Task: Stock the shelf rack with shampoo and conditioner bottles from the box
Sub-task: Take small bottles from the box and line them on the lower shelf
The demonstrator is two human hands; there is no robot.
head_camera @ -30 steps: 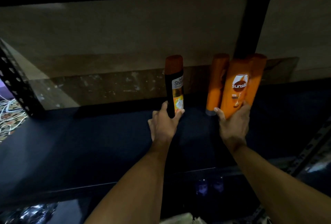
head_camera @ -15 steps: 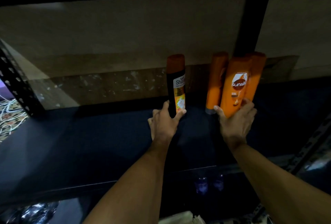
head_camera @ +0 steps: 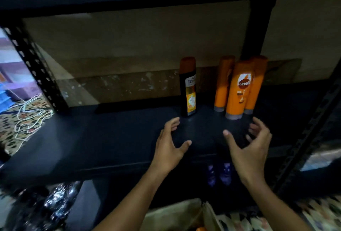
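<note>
The left hand [head_camera: 170,146] and right hand [head_camera: 248,147] hover, grips spread and empty, the black shampoo bottle [head_camera: 188,90] just beyond the left, the Sunsilk bottle [head_camera: 239,92] beyond the right, upright on the shelf [head_camera: 92,138].

Perhaps four upright bottles [head_camera: 238,90], hands [head_camera: 168,149] spread nearby

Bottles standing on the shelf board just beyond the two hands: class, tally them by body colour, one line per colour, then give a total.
Orange bottles: 3
Black bottle: 1
Total: 4
</note>
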